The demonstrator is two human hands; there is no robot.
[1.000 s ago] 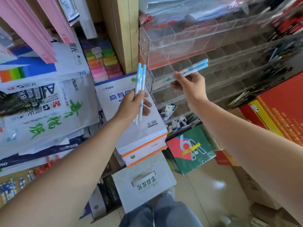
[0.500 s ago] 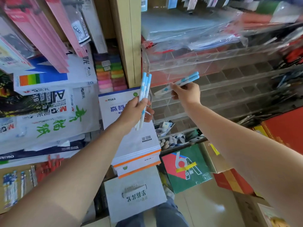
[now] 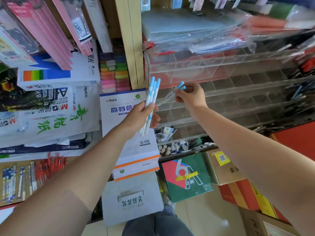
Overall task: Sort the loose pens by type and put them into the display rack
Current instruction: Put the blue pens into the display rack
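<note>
My left hand (image 3: 140, 115) grips a small bunch of white pens with light blue caps (image 3: 152, 92), held upright in front of the wooden shelf post. My right hand (image 3: 190, 96) pinches two more of the same blue-capped pens (image 3: 179, 87), their caps up and their tips slanting down to the left into a left-end compartment of the clear acrylic display rack (image 3: 238, 92). The rack has several tiers of small square compartments; those near my hands look bare, while dark pens fill compartments at the far right (image 3: 300, 92).
Paper reams and packs of coloured sheets (image 3: 51, 99) are stacked on the left. A stack of white pads (image 3: 134, 150) sits under my left hand. Cardboard boxes (image 3: 187, 178) stand on the floor below the rack. Plastic-wrapped folders (image 3: 196, 34) lie on top of it.
My right hand has moved left and tipped its two pens steeper, pushing their tips into the rack's left end. The left hand stayed put with its bunch. The view tilted up.
</note>
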